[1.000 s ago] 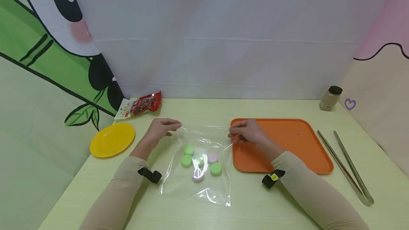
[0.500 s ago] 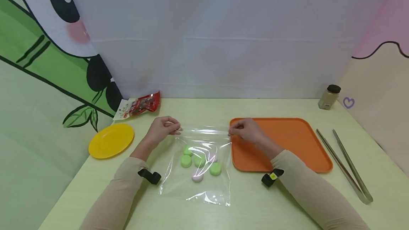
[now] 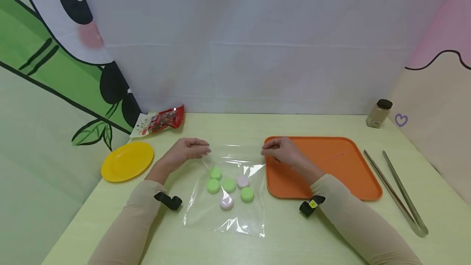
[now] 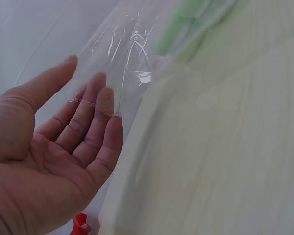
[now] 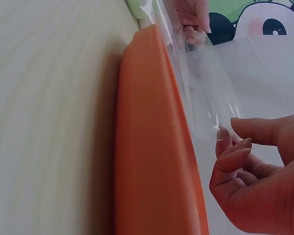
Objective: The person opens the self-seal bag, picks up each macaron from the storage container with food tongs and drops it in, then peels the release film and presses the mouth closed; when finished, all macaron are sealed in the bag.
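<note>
A clear plastic bag (image 3: 243,216) lies on the table between both hands, its upper edge raised. Several round green pieces (image 3: 247,194) and two pale purple ones (image 3: 226,203) show through it, looking like macarons. My left hand (image 3: 185,153) is at the bag's upper left corner. In the left wrist view, the film rests against its gently bent fingers (image 4: 95,132), with the thumb standing apart. My right hand (image 3: 285,152) pinches the upper right corner between thumb and fingers, as the right wrist view shows, over the orange tray's left end.
The orange tray (image 3: 331,171) lies right of the bag, with metal tongs (image 3: 399,193) beyond it. A yellow plate (image 3: 127,161) sits at left. Towards the back are a red snack packet (image 3: 167,118) and a black-lidded jar (image 3: 379,113). A fabric backdrop (image 3: 265,44) hangs behind the table.
My left fingers have loosened from a pinch and straightened at the bag's corner. The film over the round pieces has shifted, changing its glare. My right hand stays nearly in place.
</note>
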A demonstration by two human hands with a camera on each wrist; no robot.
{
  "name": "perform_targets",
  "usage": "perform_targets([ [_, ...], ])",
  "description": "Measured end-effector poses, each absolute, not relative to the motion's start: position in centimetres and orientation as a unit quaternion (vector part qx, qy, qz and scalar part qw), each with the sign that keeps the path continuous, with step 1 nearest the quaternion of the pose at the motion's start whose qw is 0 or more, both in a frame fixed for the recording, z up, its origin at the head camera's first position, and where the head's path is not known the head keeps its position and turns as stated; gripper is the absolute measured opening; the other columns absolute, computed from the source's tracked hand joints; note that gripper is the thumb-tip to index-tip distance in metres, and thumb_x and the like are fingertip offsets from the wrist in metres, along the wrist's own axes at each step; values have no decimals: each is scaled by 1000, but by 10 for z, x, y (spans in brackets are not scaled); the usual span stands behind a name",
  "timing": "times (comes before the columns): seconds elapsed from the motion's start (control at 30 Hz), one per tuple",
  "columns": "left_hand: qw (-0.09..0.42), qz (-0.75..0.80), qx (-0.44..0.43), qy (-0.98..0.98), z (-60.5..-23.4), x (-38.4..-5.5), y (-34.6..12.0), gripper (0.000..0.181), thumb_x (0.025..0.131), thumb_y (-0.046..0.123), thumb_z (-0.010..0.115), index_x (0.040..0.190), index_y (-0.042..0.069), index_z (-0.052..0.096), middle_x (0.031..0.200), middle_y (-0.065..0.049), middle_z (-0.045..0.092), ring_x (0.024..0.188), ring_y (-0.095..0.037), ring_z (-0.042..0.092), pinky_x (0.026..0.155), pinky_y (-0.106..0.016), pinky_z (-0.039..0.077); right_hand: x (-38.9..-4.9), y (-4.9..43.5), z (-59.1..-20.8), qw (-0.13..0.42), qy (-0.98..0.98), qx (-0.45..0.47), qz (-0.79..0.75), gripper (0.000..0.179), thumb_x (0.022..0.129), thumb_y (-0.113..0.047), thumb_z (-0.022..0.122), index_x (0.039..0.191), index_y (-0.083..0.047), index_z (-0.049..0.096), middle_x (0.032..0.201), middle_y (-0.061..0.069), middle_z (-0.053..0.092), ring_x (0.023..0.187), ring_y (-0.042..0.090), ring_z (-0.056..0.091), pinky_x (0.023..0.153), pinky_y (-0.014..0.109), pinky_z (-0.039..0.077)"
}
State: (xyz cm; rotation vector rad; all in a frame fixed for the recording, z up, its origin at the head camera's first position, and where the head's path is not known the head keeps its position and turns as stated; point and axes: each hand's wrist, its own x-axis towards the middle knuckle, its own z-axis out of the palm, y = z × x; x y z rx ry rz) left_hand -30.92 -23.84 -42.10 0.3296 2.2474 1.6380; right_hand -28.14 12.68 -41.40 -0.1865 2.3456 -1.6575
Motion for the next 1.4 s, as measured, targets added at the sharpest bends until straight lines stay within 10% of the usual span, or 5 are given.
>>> perform_targets([
  [0.57,80,538,68,836,-419,-310,-231,34,89,24,79,112,0,75,96,-7,76,83,-20,70,76,-31,58,-284,123,-410,73,843,-132,-516,33,94,-7,67,122,10,61,103,15,68,94,26,65,80,35,54],
  [0.9,-17,538,74,840,-416,-304,-227,29,97,15,69,117,-5,70,104,-16,74,85,-20,72,73,-25,58,-302,113,-416,88,785,-59,-610,37,97,-1,64,129,13,52,108,23,65,81,26,70,71,32,58],
  [1.1,-10,557,36,830,-420,-307,-233,32,97,14,68,121,-7,67,109,-20,72,82,-14,72,73,-24,58,-298,111,-416,78,793,-103,-596,50,96,-6,64,140,9,45,136,26,55,116,35,63,89,42,56],
  [1.4,-48,441,109,889,-407,-290,-222,42,100,15,62,137,-5,55,140,-25,55,123,-41,57,98,-48,50,-256,103,-397,92,909,-302,-273,66,97,-39,66,151,-10,43,131,17,59,115,34,60,92,44,52],
])
